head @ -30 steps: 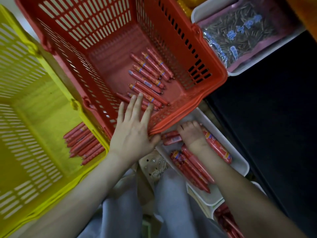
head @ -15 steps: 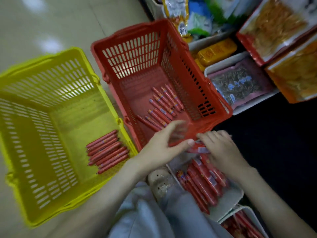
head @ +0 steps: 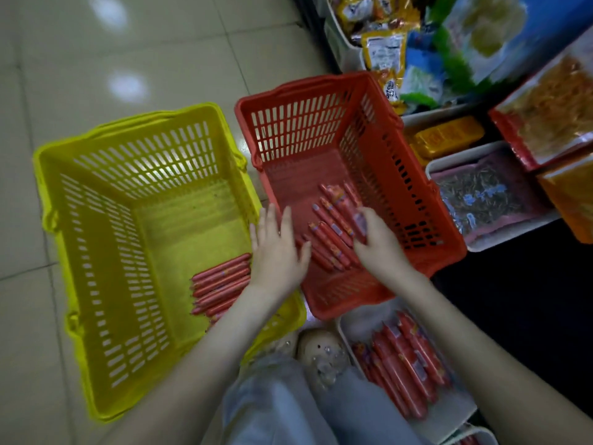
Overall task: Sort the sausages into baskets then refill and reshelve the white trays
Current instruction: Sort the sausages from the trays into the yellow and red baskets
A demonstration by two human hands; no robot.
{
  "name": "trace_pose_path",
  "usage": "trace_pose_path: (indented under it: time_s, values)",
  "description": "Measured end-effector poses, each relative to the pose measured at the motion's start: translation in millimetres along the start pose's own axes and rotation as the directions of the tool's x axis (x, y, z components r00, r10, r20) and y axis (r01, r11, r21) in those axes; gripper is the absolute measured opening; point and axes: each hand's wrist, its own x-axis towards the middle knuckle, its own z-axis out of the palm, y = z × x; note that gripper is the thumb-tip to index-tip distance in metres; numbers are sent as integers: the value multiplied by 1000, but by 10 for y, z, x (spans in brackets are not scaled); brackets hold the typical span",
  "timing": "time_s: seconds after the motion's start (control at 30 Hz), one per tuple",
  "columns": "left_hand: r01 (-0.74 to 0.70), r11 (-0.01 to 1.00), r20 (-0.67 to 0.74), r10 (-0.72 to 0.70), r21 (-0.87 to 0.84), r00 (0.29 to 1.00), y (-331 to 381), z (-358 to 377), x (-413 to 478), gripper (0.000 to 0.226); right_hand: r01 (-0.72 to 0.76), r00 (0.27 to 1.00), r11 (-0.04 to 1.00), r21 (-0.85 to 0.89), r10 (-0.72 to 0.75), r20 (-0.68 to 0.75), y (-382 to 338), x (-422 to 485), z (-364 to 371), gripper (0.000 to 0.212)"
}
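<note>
Red film-wrapped sausage is being pinched by right hand over red slotted plastic basket, long axis near-to-far, just right of the laid sausage row. Left hand is being held open, empty, left of row.

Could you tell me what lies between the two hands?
In the head view, sausages lie on the red basket floor between left hand and right hand.

Nothing can be read. The blue characters on the seed packet at right centre are blurred. Print on the snack bags at upper right and on the sausages is illegible.
</note>
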Motion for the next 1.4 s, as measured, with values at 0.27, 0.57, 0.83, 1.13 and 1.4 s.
trace_pose_path:
  time_s: [0.27, 0.57, 0.83, 1.13, 1.4]
  values:
    - [-121, 987, -69, 128, 106, 989, -207, 268, 229, 78, -60, 928, 838, -542, 247, 279, 408, 923, 1133, 93]
    - [-115, 975, -92, 134, 188, 987, -206, 289, 211, 71, 5, 788, 812, -583, 356, 502, 608, 952, 1164, 82]
    - [-366, 891, 174, 328, 269, 928, 494, 538, -357, 75, 178, 907, 947, -268, -264, -328, 724, -491, 31, 47]
    - [-503, 782, 372, 373, 367, 850, 569, 768, -433, 81, -77, 951, 868, -491, 211, 225, 2044, -2169, 929, 67]
    - [-482, 787, 346, 360, 386, 866, 616, 784, -440, 77, 84, 921, 878, -471, 112, 373, 2346, -2139, 1070, 118]
